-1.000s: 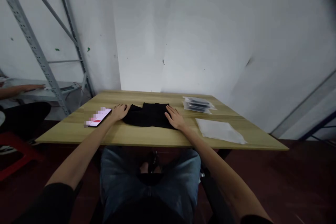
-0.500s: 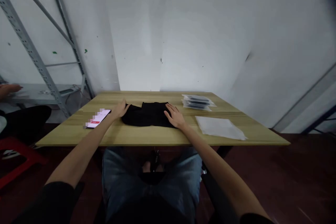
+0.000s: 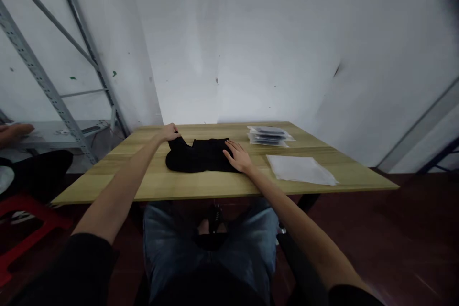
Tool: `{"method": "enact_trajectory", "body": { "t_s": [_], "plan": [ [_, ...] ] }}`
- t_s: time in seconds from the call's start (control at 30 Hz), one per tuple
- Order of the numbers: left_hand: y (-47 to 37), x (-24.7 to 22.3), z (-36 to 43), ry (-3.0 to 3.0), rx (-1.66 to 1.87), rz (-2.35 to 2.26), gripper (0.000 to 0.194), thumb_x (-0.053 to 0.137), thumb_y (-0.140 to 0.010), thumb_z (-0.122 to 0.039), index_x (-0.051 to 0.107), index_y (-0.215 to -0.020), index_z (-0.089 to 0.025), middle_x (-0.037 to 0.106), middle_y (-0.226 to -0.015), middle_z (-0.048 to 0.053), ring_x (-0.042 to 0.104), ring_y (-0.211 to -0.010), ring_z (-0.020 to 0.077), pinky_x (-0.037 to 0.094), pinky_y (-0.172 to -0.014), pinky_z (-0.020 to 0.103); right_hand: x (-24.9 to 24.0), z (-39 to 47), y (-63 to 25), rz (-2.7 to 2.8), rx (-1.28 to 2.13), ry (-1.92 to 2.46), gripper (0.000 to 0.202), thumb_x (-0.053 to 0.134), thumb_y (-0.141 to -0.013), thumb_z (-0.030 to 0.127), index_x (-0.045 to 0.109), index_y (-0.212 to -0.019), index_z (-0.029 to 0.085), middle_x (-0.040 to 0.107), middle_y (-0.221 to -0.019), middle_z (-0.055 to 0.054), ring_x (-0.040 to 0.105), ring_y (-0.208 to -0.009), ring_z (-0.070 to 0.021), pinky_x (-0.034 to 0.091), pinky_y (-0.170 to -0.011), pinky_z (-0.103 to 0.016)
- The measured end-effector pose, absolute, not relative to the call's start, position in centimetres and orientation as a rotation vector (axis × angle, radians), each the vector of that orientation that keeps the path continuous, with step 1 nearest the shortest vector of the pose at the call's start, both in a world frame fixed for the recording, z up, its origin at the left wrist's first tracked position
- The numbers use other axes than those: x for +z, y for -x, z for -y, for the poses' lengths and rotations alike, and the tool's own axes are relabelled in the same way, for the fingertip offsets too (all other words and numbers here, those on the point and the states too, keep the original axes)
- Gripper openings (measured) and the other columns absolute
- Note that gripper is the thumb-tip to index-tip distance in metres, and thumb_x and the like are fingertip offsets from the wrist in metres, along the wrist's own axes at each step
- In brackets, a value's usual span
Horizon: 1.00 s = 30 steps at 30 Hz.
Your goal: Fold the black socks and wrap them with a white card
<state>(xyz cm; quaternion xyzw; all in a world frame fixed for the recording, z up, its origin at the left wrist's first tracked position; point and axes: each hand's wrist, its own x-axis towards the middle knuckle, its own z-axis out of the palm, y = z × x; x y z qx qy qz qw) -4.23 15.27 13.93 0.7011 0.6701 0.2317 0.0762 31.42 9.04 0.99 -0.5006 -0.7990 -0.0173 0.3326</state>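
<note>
A black cloth garment [image 3: 201,157] lies folded on the wooden table [image 3: 215,186] in front of me. My left hand [image 3: 169,132] pinches its far left corner and holds that part raised a little, away from the rest. Spread flat, my right hand [image 3: 238,155] rests on the garment's right end with the fingers apart.
To the right stands a stack of packed clear bags [image 3: 270,136] with dark contents. Nearer me lies a pile of whitish plastic bags [image 3: 300,169]. A metal rack [image 3: 53,91], a red stool [image 3: 32,220] and another person's hand [image 3: 16,133] are at the left.
My left hand has moved away from me and lifted the garment's left corner, which lay lower before. My right hand stays in place. The phone at the left no longer shows.
</note>
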Motion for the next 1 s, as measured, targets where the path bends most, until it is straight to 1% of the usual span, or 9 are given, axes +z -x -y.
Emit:
{"method": "enact_trajectory", "body": {
  "t_s": [0.17, 0.37, 0.5, 0.63, 0.73, 0.87, 0.93, 1.0],
  "plan": [
    [-0.1, 15.0, -16.5, -2.196, 0.612, -2.057, 0.037, 0.087, -0.067, -0.030, 0.072, -0.099, -0.019, 0.077, -0.101, 0.010, 0.072, -0.105, 0.0294, 0.057, -0.084, 0.030, 1.1, -8.9, -31.3, 2.085, -0.039, 1.311, 0.067, 0.033, -0.110, 0.056, 0.052, -0.158, 0.014, 0.051, -0.164, -0.012, 0.038, -0.158, -0.0254, 0.026, -0.133, -0.043],
    [-3.2, 15.2, -16.9, -2.280, 0.546, -2.047, 0.040, 0.086, -0.067, -0.029, 0.071, -0.102, -0.019, 0.077, -0.102, 0.010, 0.072, -0.107, 0.0292, 0.058, -0.086, 0.030, 1.4, -8.7, -31.3, 2.106, -0.036, 1.337, 0.065, 0.033, -0.110, 0.054, 0.048, -0.162, 0.018, 0.048, -0.167, -0.010, 0.034, -0.160, -0.0232, 0.023, -0.133, -0.046],
    [-3.3, 15.3, -16.9, -2.304, 0.531, -2.050, 0.039, 0.084, -0.066, -0.027, 0.072, -0.102, -0.019, 0.078, -0.102, 0.010, 0.072, -0.108, 0.0298, 0.058, -0.087, 0.030, 2.0, -8.6, -31.1, 2.117, -0.028, 1.389, 0.065, 0.027, -0.112, 0.053, 0.045, -0.164, 0.018, 0.046, -0.168, -0.009, 0.029, -0.162, -0.0231, 0.016, -0.135, -0.050],
    [-3.2, 15.5, -17.1, -2.306, 0.520, -2.061, 0.038, 0.082, -0.066, -0.021, 0.073, -0.102, -0.018, 0.078, -0.104, 0.011, 0.073, -0.108, 0.0307, 0.059, -0.087, 0.031, 2.9, -7.4, -28.5, 2.184, -0.114, 1.351, 0.068, 0.021, -0.113, 0.054, 0.047, -0.163, 0.016, 0.047, -0.167, -0.011, 0.027, -0.163, -0.0260, 0.007, -0.135, -0.053],
    [-3.1, 15.5, -17.0, -2.299, 0.513, -2.071, 0.035, 0.079, -0.065, -0.019, 0.073, -0.099, -0.018, 0.079, -0.101, 0.011, 0.074, -0.107, 0.0312, 0.060, -0.088, 0.031, 3.2, -6.3, -24.6, 2.319, -0.132, 1.269, 0.077, 0.020, -0.111, 0.062, 0.046, -0.163, 0.011, 0.044, -0.168, -0.015, 0.026, -0.164, -0.0274, 0.004, -0.135, -0.049],
    [-3.0, 15.7, -16.8, -2.265, 0.528, -2.088, 0.034, 0.080, -0.065, -0.021, 0.072, -0.098, -0.019, 0.079, -0.100, 0.010, 0.074, -0.108, 0.0326, 0.060, -0.088, 0.033, 3.4, -5.9, -19.6, 2.433, 0.028, 1.355, 0.100, 0.020, -0.104, 0.078, 0.038, -0.164, 0.001, 0.033, -0.172, -0.022, 0.020, -0.165, -0.0328, 0.007, -0.134, -0.051],
    [-3.0, 15.7, -16.6, -2.236, 0.542, -2.094, 0.038, 0.081, -0.066, -0.022, 0.070, -0.102, -0.018, 0.079, -0.104, 0.011, 0.073, -0.110, 0.0328, 0.060, -0.087, 0.033, 3.5, -6.2, -18.1, 2.440, 0.065, 1.401, 0.107, 0.019, -0.101, 0.082, 0.034, -0.165, -0.002, 0.026, -0.174, -0.024, 0.015, -0.166, -0.0343, 0.006, -0.134, -0.052],
    [-3.0, 15.8, -16.5, -2.204, 0.553, -2.093, 0.046, 0.082, -0.068, -0.023, 0.067, -0.110, -0.018, 0.078, -0.112, 0.013, 0.073, -0.112, 0.0319, 0.060, -0.086, 0.032, 3.4, -6.4, -17.2, 2.430, 0.074, 1.436, 0.112, 0.020, -0.099, 0.085, 0.031, -0.166, -0.004, 0.021, -0.175, -0.025, 0.012, -0.166, -0.0350, 0.003, -0.134, -0.053]
  ]
}}
